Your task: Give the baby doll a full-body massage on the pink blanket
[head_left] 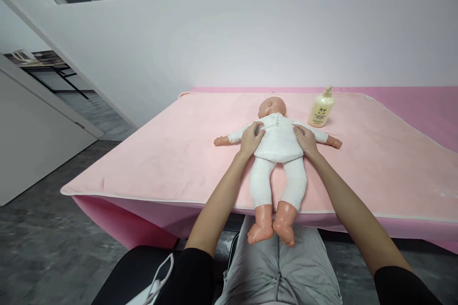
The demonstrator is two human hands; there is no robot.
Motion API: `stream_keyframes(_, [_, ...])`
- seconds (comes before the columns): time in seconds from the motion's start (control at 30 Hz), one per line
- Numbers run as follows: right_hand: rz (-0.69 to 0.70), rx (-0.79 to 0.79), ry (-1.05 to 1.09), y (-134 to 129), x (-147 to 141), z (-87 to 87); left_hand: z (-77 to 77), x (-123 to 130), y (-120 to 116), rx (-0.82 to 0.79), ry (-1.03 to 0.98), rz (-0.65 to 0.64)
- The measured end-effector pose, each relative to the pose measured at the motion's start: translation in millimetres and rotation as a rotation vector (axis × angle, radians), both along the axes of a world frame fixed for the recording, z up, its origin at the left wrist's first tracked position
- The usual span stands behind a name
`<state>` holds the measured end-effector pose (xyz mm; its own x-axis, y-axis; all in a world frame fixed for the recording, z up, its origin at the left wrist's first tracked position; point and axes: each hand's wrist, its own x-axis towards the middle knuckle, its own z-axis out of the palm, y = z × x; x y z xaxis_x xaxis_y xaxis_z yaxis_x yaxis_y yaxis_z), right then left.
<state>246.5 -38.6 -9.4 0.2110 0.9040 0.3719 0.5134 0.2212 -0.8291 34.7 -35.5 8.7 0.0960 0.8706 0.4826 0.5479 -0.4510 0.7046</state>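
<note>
Grey trousers (304, 262), foreground; left hand (252, 139) and right hand (305, 138), loosely spread, rest against both sides of the doll (278, 140), apparently steadying it evenly; bottle (321, 110) stands beyond one arm, probably for reach.

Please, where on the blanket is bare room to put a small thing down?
Left of the doll, toward the left edge of the blanket; right of the bottle, toward the right edge. Crowded: the middle, left hand and right hand on the doll, bottle close by.
</note>
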Motion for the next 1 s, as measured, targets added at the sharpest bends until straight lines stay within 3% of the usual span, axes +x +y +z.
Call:
stream_keyframes(0.63, [0.002, -0.012, -0.014, -1.2, -0.4, 2.5, -2.2, 1.3, 2.5, 0.017, 0.013, 0.041])
stream_keyframes(0.9, [-0.013, -0.009, -0.060, -0.2, 0.7, 0.5, 0.7, 1.8, -0.5, 0.094, 0.182, 0.162])
stream_keyframes(1.0, [-0.100, 0.057, -0.193, -4.6, 1.0, 5.8, 2.6, 1.1, -2.4, 0.180, 0.247, 0.213])
